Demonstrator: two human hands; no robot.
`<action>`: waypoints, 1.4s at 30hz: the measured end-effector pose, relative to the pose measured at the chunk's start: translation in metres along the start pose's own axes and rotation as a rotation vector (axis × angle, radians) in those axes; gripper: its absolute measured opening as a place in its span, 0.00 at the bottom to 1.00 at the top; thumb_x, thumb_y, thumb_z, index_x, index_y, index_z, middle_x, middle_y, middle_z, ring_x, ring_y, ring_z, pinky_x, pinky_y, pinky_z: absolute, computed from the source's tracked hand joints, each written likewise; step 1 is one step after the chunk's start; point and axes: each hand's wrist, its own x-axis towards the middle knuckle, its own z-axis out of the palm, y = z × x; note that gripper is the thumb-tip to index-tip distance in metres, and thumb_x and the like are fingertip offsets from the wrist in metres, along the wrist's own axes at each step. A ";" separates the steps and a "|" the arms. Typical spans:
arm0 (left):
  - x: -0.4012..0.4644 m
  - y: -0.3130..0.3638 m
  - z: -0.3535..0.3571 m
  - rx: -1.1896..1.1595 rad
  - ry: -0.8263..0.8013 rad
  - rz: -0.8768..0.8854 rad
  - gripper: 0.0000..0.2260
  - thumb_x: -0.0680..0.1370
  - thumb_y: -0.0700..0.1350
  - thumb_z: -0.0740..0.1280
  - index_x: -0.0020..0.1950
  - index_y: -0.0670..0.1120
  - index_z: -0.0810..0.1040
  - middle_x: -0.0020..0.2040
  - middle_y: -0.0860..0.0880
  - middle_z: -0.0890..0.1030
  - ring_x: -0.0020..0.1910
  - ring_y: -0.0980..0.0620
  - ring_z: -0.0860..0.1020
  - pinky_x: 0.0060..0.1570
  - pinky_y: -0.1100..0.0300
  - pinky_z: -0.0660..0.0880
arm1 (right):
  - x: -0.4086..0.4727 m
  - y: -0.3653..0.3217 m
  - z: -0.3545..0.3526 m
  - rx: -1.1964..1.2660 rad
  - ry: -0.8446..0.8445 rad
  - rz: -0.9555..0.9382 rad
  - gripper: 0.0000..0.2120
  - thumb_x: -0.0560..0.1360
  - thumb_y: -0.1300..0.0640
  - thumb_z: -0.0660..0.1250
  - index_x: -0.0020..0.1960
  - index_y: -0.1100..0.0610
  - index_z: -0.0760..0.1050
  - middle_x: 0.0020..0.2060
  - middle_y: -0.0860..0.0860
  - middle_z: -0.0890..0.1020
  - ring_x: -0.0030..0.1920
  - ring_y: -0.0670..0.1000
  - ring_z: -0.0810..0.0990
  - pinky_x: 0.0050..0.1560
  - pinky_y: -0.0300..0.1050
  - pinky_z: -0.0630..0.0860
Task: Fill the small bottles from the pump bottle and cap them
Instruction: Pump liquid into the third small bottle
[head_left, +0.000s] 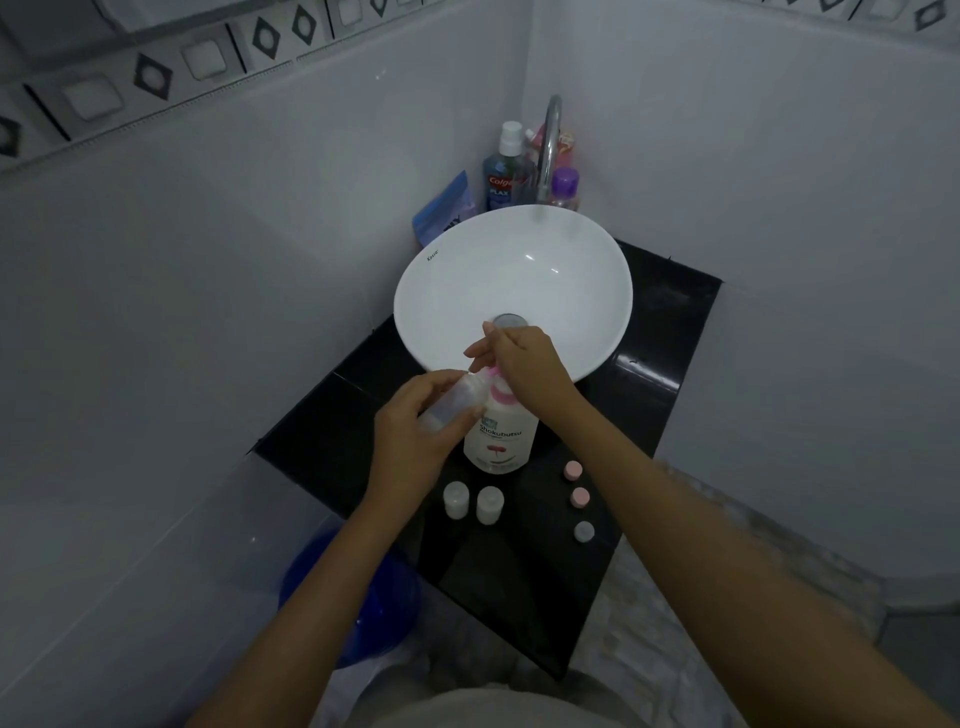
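The left hand (410, 431) grips a tilted small clear bottle (449, 402) against the pink spout of the pump bottle (501, 436) standing on the black bench (644, 395) near the sink (467, 270), while the right hand (524, 364) presses the pump, fingers (480, 353) curled over it.

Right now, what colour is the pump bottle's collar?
Pink, on the white pump bottle; head view.
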 end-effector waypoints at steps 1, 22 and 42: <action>0.001 -0.001 0.000 -0.008 -0.003 -0.005 0.15 0.72 0.45 0.73 0.58 0.48 0.78 0.53 0.52 0.81 0.54 0.60 0.79 0.51 0.70 0.76 | 0.001 0.002 0.001 0.004 0.004 0.010 0.20 0.81 0.53 0.55 0.44 0.61 0.83 0.34 0.51 0.83 0.39 0.47 0.80 0.48 0.41 0.75; 0.005 -0.003 -0.004 -0.083 -0.057 -0.083 0.16 0.71 0.39 0.73 0.58 0.41 0.80 0.54 0.45 0.82 0.54 0.53 0.80 0.50 0.70 0.76 | -0.001 0.016 0.004 -0.001 -0.049 0.022 0.22 0.81 0.51 0.53 0.43 0.58 0.83 0.36 0.47 0.83 0.38 0.43 0.78 0.42 0.40 0.72; 0.008 0.001 -0.007 -0.089 -0.055 -0.052 0.17 0.71 0.41 0.73 0.59 0.44 0.80 0.54 0.48 0.81 0.54 0.59 0.79 0.52 0.69 0.75 | 0.000 0.003 -0.003 0.026 -0.041 -0.045 0.20 0.81 0.52 0.55 0.46 0.60 0.83 0.38 0.50 0.84 0.41 0.43 0.80 0.47 0.36 0.73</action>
